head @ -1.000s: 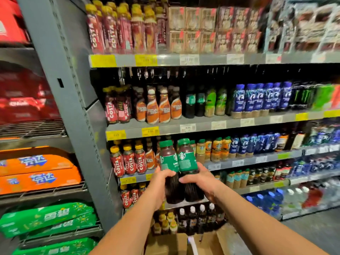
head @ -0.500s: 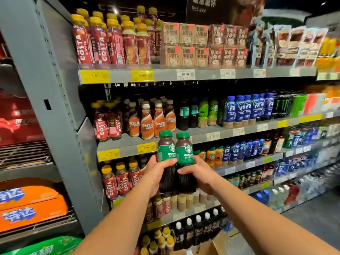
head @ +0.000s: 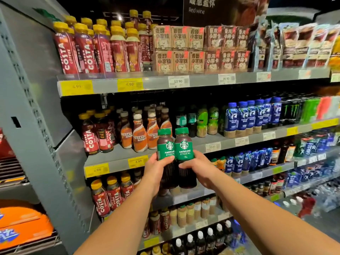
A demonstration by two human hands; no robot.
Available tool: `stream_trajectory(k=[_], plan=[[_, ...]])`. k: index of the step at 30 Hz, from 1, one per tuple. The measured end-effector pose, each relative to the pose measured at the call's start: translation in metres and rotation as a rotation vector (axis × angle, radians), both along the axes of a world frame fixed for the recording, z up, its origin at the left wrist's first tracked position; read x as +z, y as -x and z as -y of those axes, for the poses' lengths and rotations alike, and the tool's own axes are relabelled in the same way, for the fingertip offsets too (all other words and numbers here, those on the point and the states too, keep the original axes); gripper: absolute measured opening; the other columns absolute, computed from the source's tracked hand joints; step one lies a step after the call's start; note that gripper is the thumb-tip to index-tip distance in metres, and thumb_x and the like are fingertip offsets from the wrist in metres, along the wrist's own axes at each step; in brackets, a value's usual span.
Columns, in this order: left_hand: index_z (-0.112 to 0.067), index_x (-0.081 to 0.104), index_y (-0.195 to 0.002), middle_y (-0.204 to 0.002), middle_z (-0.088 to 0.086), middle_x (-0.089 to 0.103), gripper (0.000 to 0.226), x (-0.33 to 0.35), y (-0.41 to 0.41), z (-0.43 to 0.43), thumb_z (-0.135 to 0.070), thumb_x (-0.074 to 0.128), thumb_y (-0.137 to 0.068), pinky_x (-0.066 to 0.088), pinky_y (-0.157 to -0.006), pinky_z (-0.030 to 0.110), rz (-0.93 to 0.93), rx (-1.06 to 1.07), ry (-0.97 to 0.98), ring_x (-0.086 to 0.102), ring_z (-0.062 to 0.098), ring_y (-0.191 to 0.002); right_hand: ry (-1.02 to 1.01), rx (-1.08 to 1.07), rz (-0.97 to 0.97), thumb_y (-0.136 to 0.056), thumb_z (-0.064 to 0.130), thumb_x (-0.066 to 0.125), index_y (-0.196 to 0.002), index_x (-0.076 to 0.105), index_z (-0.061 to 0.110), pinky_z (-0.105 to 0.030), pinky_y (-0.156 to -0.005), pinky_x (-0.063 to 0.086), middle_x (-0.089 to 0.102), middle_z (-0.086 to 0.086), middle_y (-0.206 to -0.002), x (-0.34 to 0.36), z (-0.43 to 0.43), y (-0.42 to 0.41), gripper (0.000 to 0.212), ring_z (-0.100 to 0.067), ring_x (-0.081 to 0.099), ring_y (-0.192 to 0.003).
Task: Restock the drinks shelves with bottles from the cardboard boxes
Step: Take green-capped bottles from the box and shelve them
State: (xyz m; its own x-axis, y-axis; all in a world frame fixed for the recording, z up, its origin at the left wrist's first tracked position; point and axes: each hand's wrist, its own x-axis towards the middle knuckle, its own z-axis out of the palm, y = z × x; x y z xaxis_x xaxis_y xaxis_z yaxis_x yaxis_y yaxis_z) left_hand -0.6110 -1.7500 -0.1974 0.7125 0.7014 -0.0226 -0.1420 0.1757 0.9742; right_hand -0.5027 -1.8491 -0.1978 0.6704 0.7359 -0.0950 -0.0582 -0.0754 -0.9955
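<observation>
Just in front of the middle shelf (head: pixel 117 160), two upright Starbucks bottles (head: pixel 183 144) are held side by side and touching. Both hold dark coffee and have green caps and green labels reading "AMERICANO" under the round logo. The left hand (head: pixel 156 169) curls round the left bottle (head: pixel 165 147), thumb lying across the foot of its label. The right hand (head: pixel 197 167) wraps the right bottle (head: pixel 184 179) just below its label, fingers closed together round the dark body.

Directly behind the caps stand orange-and-brown Nescafé bottles (head: pixel 139 138), and to their left dark red Costa bottles (head: pixel 91 139) with yellow caps. A yellow price tag (head: pixel 138 161) on this shelf's lip reads 4.99. Further right on the same shelf are blue bottles (head: pixel 253 115) and black Monster cans (head: pixel 290 111).

On the top shelf (head: pixel 158 83), more Costa Coffee bottles (head: pixel 86 52) stand beside stacked cartons (head: pixel 180 48) printed with Chinese characters; a white tag (head: pixel 178 81) below them reads 10.90. A dark sign (head: pixel 196 10) overhead reads "Red wine". Orange packs (head: pixel 24 227) lie at lower left — their lettering is blurred.
</observation>
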Motion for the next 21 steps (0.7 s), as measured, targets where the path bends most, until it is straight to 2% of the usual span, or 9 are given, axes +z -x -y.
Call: stream_trajectory(k=[4,7,11,17,19,21], plan=[[-0.015,0.054,-0.119,-0.106,0.004,0.068,0.048,0.016,-0.043,0.001,-0.013,0.075,-0.076,0.049,-0.094,0.047,0.001,0.061,-0.054,0.065,0.022,-0.099,-0.003,-0.028,0.113,-0.063,0.004,0.080,-0.118,0.055,0.008,-0.047,-0.100,0.046,0.068,-0.010,-0.110,0.017,-0.001,-0.045,0.060,-0.026,0.064,-0.104],[-0.013,0.058,-0.116,-0.104,0.003,0.069,0.039,0.033,-0.077,-0.001,-0.012,0.072,-0.080,0.051,-0.090,0.041,0.013,0.080,-0.090,0.065,0.019,-0.096,-0.038,-0.036,0.167,-0.064,0.007,0.083,-0.116,0.054,0.013,-0.046,-0.098,0.048,0.067,-0.006,-0.110,0.032,-0.006,-0.083,0.060,-0.023,0.064,-0.104],[-0.025,0.062,-0.098,-0.102,-0.001,0.070,0.026,0.044,-0.118,-0.003,-0.011,0.073,-0.079,0.049,-0.096,0.043,0.037,0.122,-0.147,0.065,0.017,-0.100,-0.078,-0.039,0.250,-0.067,-0.002,0.080,-0.110,0.051,0.017,-0.042,-0.097,0.049,0.064,-0.004,-0.108,0.048,-0.011,-0.129,0.055,-0.022,0.062,-0.104],[-0.026,0.061,-0.109,-0.105,-0.005,0.069,0.035,0.040,-0.153,-0.011,-0.013,0.074,-0.079,0.048,-0.097,0.039,0.002,0.258,-0.219,0.064,0.013,-0.101,-0.043,-0.032,0.322,-0.063,0.002,0.084,-0.115,0.057,0.015,-0.040,-0.091,0.052,0.066,-0.003,-0.107,0.049,-0.033,-0.169,0.060,-0.021,0.063,-0.100],[-0.028,0.059,-0.111,-0.108,-0.005,0.069,0.036,0.040,-0.158,-0.022,-0.013,0.072,-0.081,0.048,-0.096,0.035,-0.025,0.276,-0.256,0.063,0.011,-0.102,-0.052,-0.025,0.331,-0.063,0.002,0.084,-0.114,0.057,0.014,-0.035,-0.086,0.053,0.066,-0.001,-0.104,0.048,-0.044,-0.176,0.059,-0.019,0.063,-0.097],[-0.022,0.057,-0.118,-0.111,-0.001,0.068,0.040,0.039,-0.164,-0.032,-0.008,0.070,-0.082,0.049,-0.091,0.028,-0.001,0.284,-0.254,0.063,0.009,-0.101,-0.060,-0.015,0.328,-0.064,-0.001,0.083,-0.109,0.055,0.018,-0.023,-0.075,0.050,0.062,0.005,-0.094,0.047,-0.052,-0.179,0.056,-0.014,0.060,-0.091]])
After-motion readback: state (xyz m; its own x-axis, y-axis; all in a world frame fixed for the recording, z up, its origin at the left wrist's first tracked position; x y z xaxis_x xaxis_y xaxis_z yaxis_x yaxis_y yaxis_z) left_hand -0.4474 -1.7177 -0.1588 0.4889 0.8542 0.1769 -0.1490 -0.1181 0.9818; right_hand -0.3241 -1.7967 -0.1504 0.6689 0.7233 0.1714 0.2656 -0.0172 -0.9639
